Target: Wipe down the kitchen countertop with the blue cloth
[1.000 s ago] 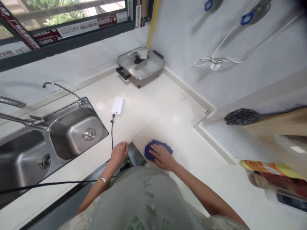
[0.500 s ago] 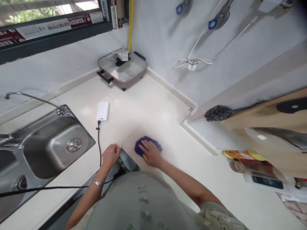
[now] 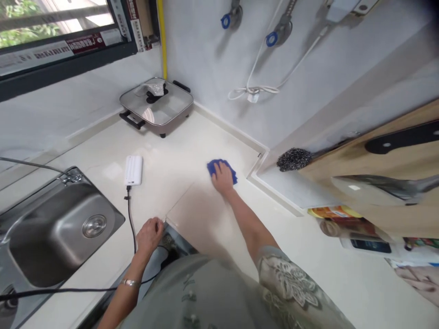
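While the left hand point(image 3: 150, 235) sits at the counter's front edge, the right hand point(image 3: 223, 179) lies palm down on a blue cloth point(image 3: 211, 167), out on the pale counter point(image 3: 185, 157). Taking twelve o'clock as straight ahead of the person, I see the cloth under the fingers and the front of the palm, its blue showing past them from ten o'clock round to four. The right fingers are extended over it, pressing from above rather than closing round it; the left fingers curl loosely, and I cannot tell whether they have hold of anything.

The cloth lies flattened, its outline uneven, its long axis running from ten to four o'clock, across the hand, whose fingers point toward eleven. From the cloth, the pan point(image 3: 171, 109) stands between ten and eleven o'clock, the power bank point(image 3: 133, 170) at nine, the seam point(image 3: 180, 199) at eight, and the ledge point(image 3: 281, 194) begins near it at three.

Half a second ago the cloth was just beside the seam, close to the front edge; now it is farther out, near the ledge, and the right arm reaches longer. The left hand keeps its place by the edge, and the view has swung right.
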